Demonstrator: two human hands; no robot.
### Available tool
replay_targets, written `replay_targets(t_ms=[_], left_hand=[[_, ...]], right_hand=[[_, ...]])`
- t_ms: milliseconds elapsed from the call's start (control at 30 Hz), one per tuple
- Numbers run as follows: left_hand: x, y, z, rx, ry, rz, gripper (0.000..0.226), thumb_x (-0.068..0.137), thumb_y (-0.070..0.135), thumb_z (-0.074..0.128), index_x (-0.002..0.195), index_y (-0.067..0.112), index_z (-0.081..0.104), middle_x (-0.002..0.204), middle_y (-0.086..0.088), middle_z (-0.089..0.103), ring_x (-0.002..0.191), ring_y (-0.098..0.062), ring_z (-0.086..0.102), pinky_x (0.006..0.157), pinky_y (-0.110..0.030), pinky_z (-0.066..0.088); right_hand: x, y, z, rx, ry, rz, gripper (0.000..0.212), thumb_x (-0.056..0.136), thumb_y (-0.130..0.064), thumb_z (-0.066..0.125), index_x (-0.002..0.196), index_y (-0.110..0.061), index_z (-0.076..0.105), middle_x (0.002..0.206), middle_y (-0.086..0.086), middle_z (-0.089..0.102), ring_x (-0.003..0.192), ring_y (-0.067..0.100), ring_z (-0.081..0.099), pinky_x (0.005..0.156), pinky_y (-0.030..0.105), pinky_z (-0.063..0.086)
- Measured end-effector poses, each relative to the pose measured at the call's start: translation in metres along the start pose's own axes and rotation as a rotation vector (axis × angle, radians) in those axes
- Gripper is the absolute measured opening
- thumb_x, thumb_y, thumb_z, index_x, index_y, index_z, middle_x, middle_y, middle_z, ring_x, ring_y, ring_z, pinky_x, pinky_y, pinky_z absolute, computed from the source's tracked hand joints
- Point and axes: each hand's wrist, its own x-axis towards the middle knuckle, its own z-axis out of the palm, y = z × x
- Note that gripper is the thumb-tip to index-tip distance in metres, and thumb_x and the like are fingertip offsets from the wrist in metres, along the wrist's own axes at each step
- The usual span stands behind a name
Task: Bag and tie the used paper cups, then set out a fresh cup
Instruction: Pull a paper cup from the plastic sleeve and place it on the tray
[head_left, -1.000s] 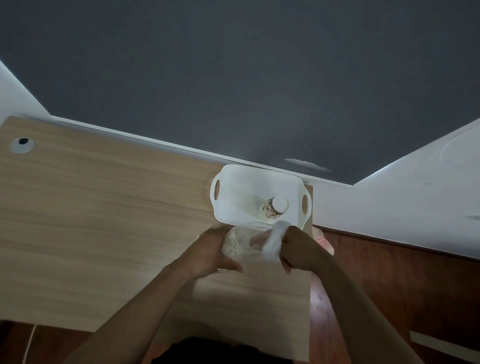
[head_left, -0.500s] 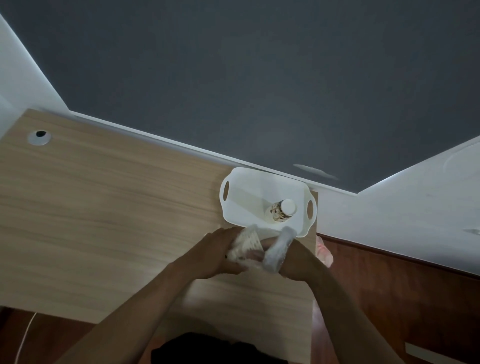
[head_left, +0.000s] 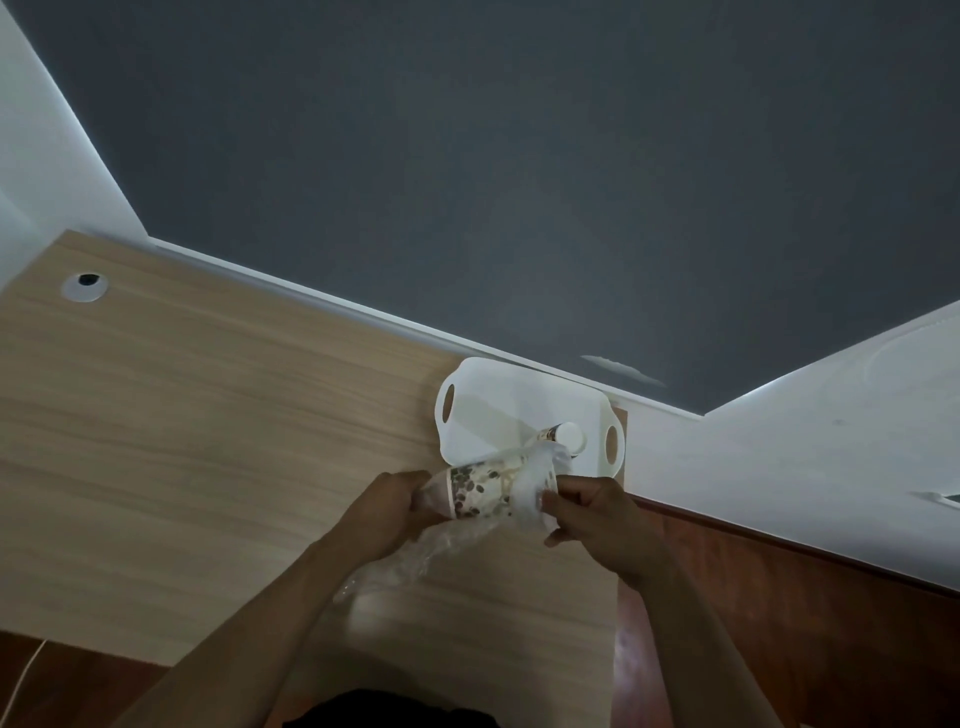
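- Pale wood-grain desk (head_left: 208, 441) fills the left and middle of the frame, set against a dark grey wall (head_left: 519, 182), with red-brown floor (head_left: 805, 613) at the lower right.
- Half a second ago the two hands were pressed close around a bunched white bundle. Now they have drawn apart, and a printed paper cup (head_left: 480, 491) shows plainly between them, lying sideways above the desk at frame centre.
- A clear plastic bag (head_left: 415, 556) wraps that cup. Its loose part now trails down towards the lower middle of the frame, which it did not before.
- The left hand (head_left: 392, 512) has its fingers curled round the cup's narrower end, through the film.
- The right hand (head_left: 597, 512) pinches gathered bag film at the cup's wider end.
- Count: two hands and one bag. I see one cup in the bag, though I cannot tell if more are nested inside it.
- One white tray (head_left: 483, 415) with two handle slots sits just beyond the hands, and one second cup (head_left: 563, 435) stands in it.
- One round cable grommet (head_left: 84, 286) sits at the desk's upper left.
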Motion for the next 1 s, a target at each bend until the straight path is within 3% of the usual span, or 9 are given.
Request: replay_targets(t_ms=[133, 267, 367, 433, 600, 733, 800, 900, 1000], left_hand=[[-0.001, -0.006, 0.002, 0.033, 0.080, 0.000, 0.047, 0.079, 0.066, 0.060, 0.088, 0.022, 0.074, 0.079, 0.003, 0.079, 0.076, -0.015, 0.075, 0.068, -0.039, 0.054], [0.005, -0.015, 0.007, 0.056, 0.250, -0.100, 0.027, 0.102, 0.039, 0.065, 0.082, 0.022, 0.071, 0.070, 0.002, 0.073, 0.071, -0.025, 0.072, 0.065, -0.032, 0.047], [0.002, -0.026, 0.005, -0.051, 0.372, -0.243, 0.042, 0.109, 0.030, 0.066, 0.068, 0.022, 0.063, 0.059, 0.009, 0.061, 0.066, -0.025, 0.067, 0.062, -0.032, 0.041], [-0.001, -0.026, 0.003, -0.126, 0.346, -0.285, 0.037, 0.110, 0.033, 0.065, 0.079, 0.016, 0.075, 0.062, 0.006, 0.069, 0.068, -0.022, 0.072, 0.060, -0.031, 0.046], [-0.003, 0.013, 0.008, -0.287, 0.231, -0.251, 0.047, 0.108, 0.042, 0.066, 0.072, 0.014, 0.071, 0.055, -0.001, 0.074, 0.047, -0.011, 0.067, 0.052, -0.025, 0.052], [-0.003, 0.039, 0.018, -0.278, 0.106, -0.103, 0.022, 0.100, 0.013, 0.063, 0.083, 0.024, 0.070, 0.063, 0.000, 0.078, 0.049, -0.012, 0.066, 0.053, -0.029, 0.052], [-0.002, 0.045, 0.022, -0.264, 0.100, -0.079, 0.025, 0.095, 0.006, 0.063, 0.085, 0.029, 0.069, 0.068, -0.003, 0.080, 0.048, -0.010, 0.065, 0.052, -0.030, 0.053], [-0.002, 0.053, 0.025, -0.264, 0.111, -0.047, 0.024, 0.097, 0.007, 0.063, 0.094, 0.030, 0.068, 0.072, -0.003, 0.080, 0.050, 0.000, 0.065, 0.053, -0.017, 0.047], [0.001, 0.053, 0.030, -0.228, 0.106, -0.006, 0.027, 0.097, 0.007, 0.063, 0.096, 0.033, 0.067, 0.067, 0.005, 0.078, 0.057, 0.001, 0.068, 0.057, -0.013, 0.047]], right_hand=[[-0.009, -0.010, 0.004, 0.054, 0.034, 0.018, 0.016, 0.104, -0.019, 0.075, 0.097, -0.014, 0.088, 0.070, -0.001, 0.065, 0.074, 0.009, 0.067, 0.089, 0.051, 0.069], [-0.014, -0.020, 0.005, 0.159, 0.177, 0.042, 0.017, 0.103, -0.020, 0.075, 0.109, -0.007, 0.084, 0.052, -0.016, 0.054, 0.054, -0.002, 0.058, 0.093, 0.055, 0.067], [-0.015, -0.022, -0.004, 0.273, 0.276, 0.031, 0.018, 0.105, -0.023, 0.073, 0.113, -0.010, 0.083, 0.055, -0.015, 0.059, 0.053, 0.000, 0.057, 0.095, 0.053, 0.066], [-0.013, -0.018, -0.009, 0.379, 0.281, 0.037, 0.019, 0.105, -0.024, 0.073, 0.116, -0.012, 0.084, 0.064, -0.010, 0.067, 0.059, 0.003, 0.061, 0.098, 0.053, 0.064], [-0.007, 0.000, 0.010, 0.559, 0.194, 0.064, 0.010, 0.098, -0.022, 0.078, 0.092, -0.015, 0.081, 0.066, 0.005, 0.039, 0.062, 0.011, 0.044, 0.108, 0.057, 0.060], [-0.003, 0.007, 0.033, 0.523, 0.169, 0.068, 0.015, 0.103, -0.019, 0.075, 0.102, -0.004, 0.079, 0.064, 0.005, 0.046, 0.063, 0.010, 0.047, 0.107, 0.056, 0.061], [0.001, 0.012, 0.038, 0.481, 0.193, 0.053, 0.021, 0.104, -0.020, 0.073, 0.114, -0.002, 0.077, 0.064, 0.007, 0.052, 0.062, 0.009, 0.052, 0.104, 0.056, 0.062], [0.002, 0.014, 0.039, 0.364, 0.225, -0.017, 0.027, 0.109, -0.024, 0.066, 0.136, -0.019, 0.069, 0.093, 0.015, 0.081, 0.086, 0.017, 0.078, 0.097, 0.050, 0.067], [0.003, 0.022, 0.034, 0.282, 0.203, -0.055, 0.036, 0.113, -0.022, 0.059, 0.146, -0.035, 0.063, 0.120, 0.005, 0.082, 0.112, 0.026, 0.080, 0.094, 0.047, 0.067]])
